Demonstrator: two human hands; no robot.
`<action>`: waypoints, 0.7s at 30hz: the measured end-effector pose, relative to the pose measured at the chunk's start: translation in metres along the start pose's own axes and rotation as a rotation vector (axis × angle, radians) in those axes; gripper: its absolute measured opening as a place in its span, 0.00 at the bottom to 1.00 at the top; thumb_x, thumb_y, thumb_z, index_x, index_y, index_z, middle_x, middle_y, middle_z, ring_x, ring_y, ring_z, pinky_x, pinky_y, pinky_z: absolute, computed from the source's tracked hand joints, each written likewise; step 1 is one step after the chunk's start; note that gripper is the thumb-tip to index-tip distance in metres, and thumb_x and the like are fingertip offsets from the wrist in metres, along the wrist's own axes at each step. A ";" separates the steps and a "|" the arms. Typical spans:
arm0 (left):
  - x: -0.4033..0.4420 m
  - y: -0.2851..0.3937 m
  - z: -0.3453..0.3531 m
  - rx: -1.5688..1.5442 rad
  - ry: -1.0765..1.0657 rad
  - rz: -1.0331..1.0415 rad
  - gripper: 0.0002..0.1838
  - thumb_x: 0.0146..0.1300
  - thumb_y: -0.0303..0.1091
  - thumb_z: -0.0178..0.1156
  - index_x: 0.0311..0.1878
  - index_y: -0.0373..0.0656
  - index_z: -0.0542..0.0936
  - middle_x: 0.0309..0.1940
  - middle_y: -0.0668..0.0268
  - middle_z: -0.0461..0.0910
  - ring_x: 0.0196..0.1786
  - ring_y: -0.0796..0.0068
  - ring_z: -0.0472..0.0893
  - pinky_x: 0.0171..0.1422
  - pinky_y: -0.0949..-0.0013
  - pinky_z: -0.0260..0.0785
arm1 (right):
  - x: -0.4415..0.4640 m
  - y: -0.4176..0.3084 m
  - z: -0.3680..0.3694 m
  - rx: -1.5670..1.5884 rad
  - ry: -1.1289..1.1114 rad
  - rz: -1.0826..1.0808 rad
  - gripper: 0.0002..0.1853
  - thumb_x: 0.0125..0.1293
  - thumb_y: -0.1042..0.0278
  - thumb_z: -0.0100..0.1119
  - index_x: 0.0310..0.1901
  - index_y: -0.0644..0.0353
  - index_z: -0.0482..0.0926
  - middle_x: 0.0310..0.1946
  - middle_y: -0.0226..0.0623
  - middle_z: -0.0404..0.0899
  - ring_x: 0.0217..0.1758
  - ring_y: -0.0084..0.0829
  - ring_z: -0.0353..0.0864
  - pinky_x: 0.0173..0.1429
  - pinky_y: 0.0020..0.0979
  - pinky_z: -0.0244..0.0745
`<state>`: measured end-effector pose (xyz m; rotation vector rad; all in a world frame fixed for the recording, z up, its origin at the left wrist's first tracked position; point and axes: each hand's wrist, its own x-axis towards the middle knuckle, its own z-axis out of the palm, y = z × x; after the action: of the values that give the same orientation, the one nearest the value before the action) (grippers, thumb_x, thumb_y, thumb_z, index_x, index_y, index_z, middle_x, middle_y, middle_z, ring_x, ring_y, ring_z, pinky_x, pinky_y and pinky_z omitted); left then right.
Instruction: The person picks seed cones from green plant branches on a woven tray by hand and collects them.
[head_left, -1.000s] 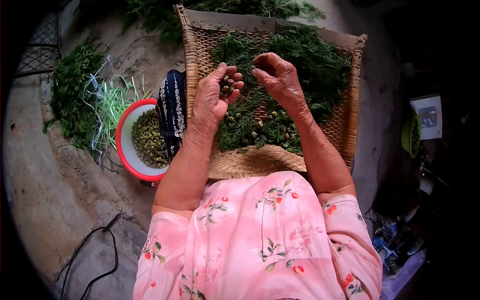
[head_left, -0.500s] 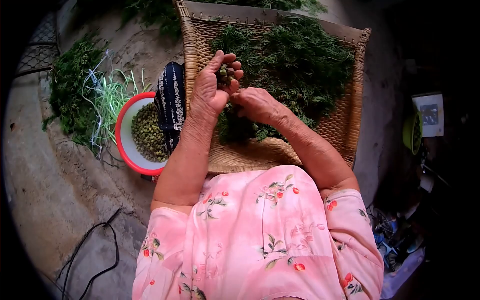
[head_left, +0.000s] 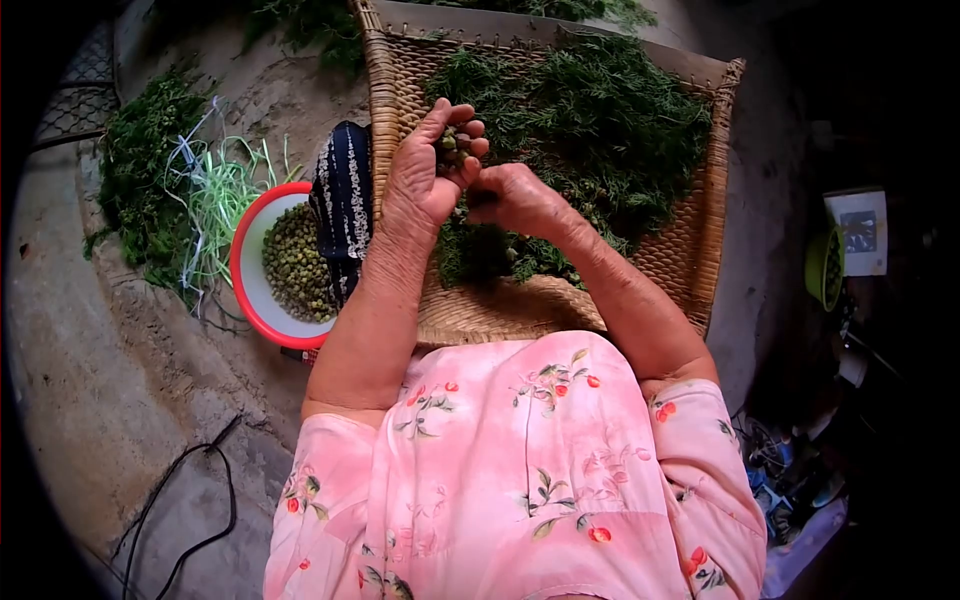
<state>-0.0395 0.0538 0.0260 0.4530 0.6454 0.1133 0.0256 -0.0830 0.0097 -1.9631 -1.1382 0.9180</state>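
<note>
My left hand (head_left: pixel 425 175) is cupped palm up over the wicker basket, its fingers curled around several small green seed cones (head_left: pixel 452 150). Close beside its fingertips is my right hand (head_left: pixel 522 202), with bent fingers drawn together; whatever they pinch is hidden from me. Beneath both hands lie feathery green conifer sprigs (head_left: pixel 600 115), heaped in the flat wicker basket (head_left: pixel 480 312) across my lap. To the left, a white basin with a red rim (head_left: pixel 240 255) holds many more of the round green cones (head_left: pixel 297 262).
Dark patterned cloth (head_left: pixel 345 195) hangs over the basin's right side. Pale green and white plastic strands (head_left: pixel 225 190) and another pile of sprigs (head_left: pixel 150 190) lie on the floor. A black cable (head_left: pixel 232 490) curves at lower left. At far right stands a green container (head_left: pixel 825 268).
My right hand has shifted slightly right and up, and its fingers have changed position beside the left fingertips. My left hand stays nearly still with the seed cones in it.
</note>
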 end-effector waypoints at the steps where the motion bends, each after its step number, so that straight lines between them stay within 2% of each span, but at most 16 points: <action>1: 0.000 0.000 0.000 0.009 0.000 -0.005 0.15 0.64 0.44 0.56 0.39 0.41 0.78 0.29 0.65 0.79 0.28 0.74 0.79 0.25 0.76 0.71 | 0.001 0.002 0.006 -0.076 -0.007 -0.016 0.10 0.46 0.72 0.64 0.30 0.65 0.77 0.27 0.48 0.78 0.34 0.46 0.79 0.38 0.40 0.74; 2: 0.000 0.000 0.000 0.010 0.000 -0.005 0.15 0.64 0.44 0.56 0.39 0.41 0.78 0.29 0.65 0.79 0.28 0.74 0.79 0.25 0.76 0.71 | 0.001 0.007 0.015 -0.152 -0.014 -0.032 0.09 0.46 0.72 0.65 0.29 0.64 0.77 0.27 0.48 0.79 0.36 0.47 0.79 0.39 0.41 0.74; 3: 0.000 0.001 0.001 0.008 0.005 -0.012 0.15 0.64 0.44 0.56 0.39 0.41 0.78 0.29 0.65 0.79 0.29 0.74 0.79 0.25 0.76 0.70 | 0.002 0.010 0.022 -0.202 -0.017 -0.013 0.13 0.44 0.73 0.64 0.34 0.64 0.77 0.29 0.46 0.79 0.37 0.47 0.79 0.39 0.39 0.74; 7: 0.000 0.000 0.002 0.015 0.015 -0.013 0.15 0.64 0.44 0.56 0.39 0.41 0.78 0.29 0.65 0.79 0.28 0.74 0.78 0.25 0.76 0.70 | 0.001 0.007 0.018 -0.181 -0.030 -0.010 0.11 0.47 0.72 0.62 0.34 0.64 0.76 0.29 0.47 0.78 0.35 0.47 0.78 0.40 0.39 0.74; 8: 0.000 0.000 0.001 0.015 0.015 -0.013 0.15 0.64 0.44 0.56 0.39 0.41 0.78 0.29 0.65 0.79 0.28 0.74 0.78 0.25 0.76 0.70 | 0.000 0.004 0.007 -0.180 -0.028 -0.032 0.10 0.50 0.72 0.59 0.35 0.64 0.75 0.27 0.42 0.78 0.31 0.39 0.79 0.38 0.35 0.75; 10: 0.001 0.000 0.000 0.024 0.004 -0.007 0.15 0.64 0.44 0.57 0.41 0.41 0.78 0.31 0.65 0.79 0.29 0.73 0.78 0.25 0.77 0.71 | 0.001 0.011 -0.005 0.377 -0.111 0.248 0.07 0.53 0.74 0.55 0.34 0.66 0.74 0.27 0.38 0.78 0.29 0.32 0.80 0.34 0.32 0.77; 11: 0.001 0.000 0.000 0.024 0.004 -0.006 0.15 0.64 0.44 0.57 0.41 0.41 0.78 0.31 0.65 0.79 0.29 0.73 0.78 0.25 0.77 0.71 | -0.001 0.011 -0.010 0.564 -0.120 0.260 0.08 0.55 0.76 0.53 0.37 0.66 0.73 0.27 0.33 0.76 0.28 0.23 0.77 0.32 0.27 0.76; 14: 0.000 -0.001 0.001 0.018 0.017 0.005 0.15 0.64 0.44 0.57 0.41 0.40 0.78 0.31 0.65 0.79 0.29 0.73 0.78 0.25 0.77 0.70 | -0.001 0.005 -0.007 0.606 -0.086 0.197 0.08 0.54 0.75 0.54 0.36 0.66 0.74 0.26 0.32 0.76 0.28 0.23 0.77 0.31 0.26 0.75; 15: 0.000 0.000 0.001 0.020 0.021 0.001 0.15 0.64 0.44 0.57 0.41 0.41 0.78 0.31 0.65 0.79 0.29 0.73 0.78 0.25 0.78 0.70 | 0.002 0.009 0.000 0.535 -0.095 0.204 0.08 0.54 0.75 0.55 0.36 0.66 0.74 0.24 0.31 0.75 0.27 0.21 0.76 0.30 0.25 0.73; 16: -0.001 0.000 0.001 0.022 0.025 -0.003 0.15 0.64 0.44 0.57 0.41 0.41 0.78 0.31 0.65 0.79 0.29 0.74 0.78 0.25 0.78 0.70 | 0.002 0.006 0.007 0.296 -0.057 0.176 0.11 0.52 0.75 0.58 0.38 0.66 0.74 0.24 0.38 0.76 0.29 0.30 0.79 0.33 0.31 0.74; 18: 0.001 0.000 0.000 0.019 0.017 -0.010 0.15 0.64 0.44 0.57 0.41 0.41 0.78 0.31 0.65 0.79 0.29 0.74 0.78 0.25 0.78 0.70 | 0.001 0.006 0.026 -0.040 0.069 -0.095 0.12 0.50 0.74 0.58 0.38 0.65 0.75 0.26 0.47 0.77 0.34 0.44 0.79 0.38 0.39 0.75; 19: 0.001 0.000 0.000 0.016 0.010 -0.018 0.15 0.64 0.44 0.57 0.41 0.41 0.78 0.31 0.65 0.79 0.30 0.74 0.78 0.25 0.77 0.70 | 0.002 0.011 0.038 -0.030 0.173 -0.144 0.12 0.49 0.74 0.58 0.38 0.66 0.75 0.30 0.53 0.77 0.40 0.53 0.76 0.43 0.44 0.73; 21: 0.001 0.000 0.000 0.014 0.017 -0.019 0.15 0.64 0.44 0.57 0.41 0.41 0.78 0.31 0.65 0.79 0.30 0.74 0.78 0.25 0.78 0.71 | 0.005 0.014 0.048 -0.112 0.188 -0.109 0.12 0.49 0.75 0.58 0.37 0.66 0.75 0.31 0.52 0.77 0.39 0.52 0.77 0.43 0.44 0.74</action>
<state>-0.0390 0.0540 0.0252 0.4601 0.6678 0.0945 -0.0068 -0.0742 -0.0278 -2.0069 -1.1961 0.6110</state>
